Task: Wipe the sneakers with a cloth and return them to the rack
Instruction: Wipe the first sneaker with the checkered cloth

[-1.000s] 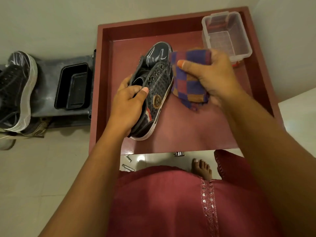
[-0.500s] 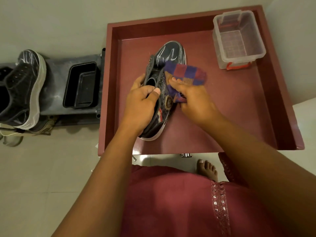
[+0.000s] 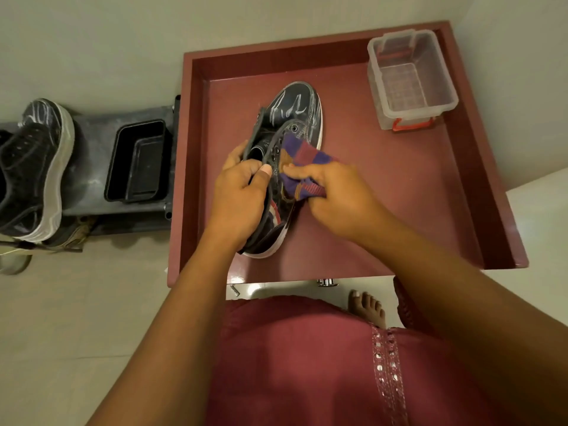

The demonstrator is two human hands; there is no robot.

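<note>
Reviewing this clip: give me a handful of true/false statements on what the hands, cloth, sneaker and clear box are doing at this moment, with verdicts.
1. The left hand grips the sneaker at its opening. True.
2. The right hand is empty. False: it holds the checked cloth against the sneaker's side.
3. The clear plastic box sits in the red tray's far right corner. True.
4. The cloth lies inside the clear box. False: the box looks empty.
5. A second dark sneaker sits on the rack at left. True.

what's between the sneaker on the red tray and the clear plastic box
Nothing: in the head view only bare tray floor separates the sneaker from the clear plastic box.
</note>
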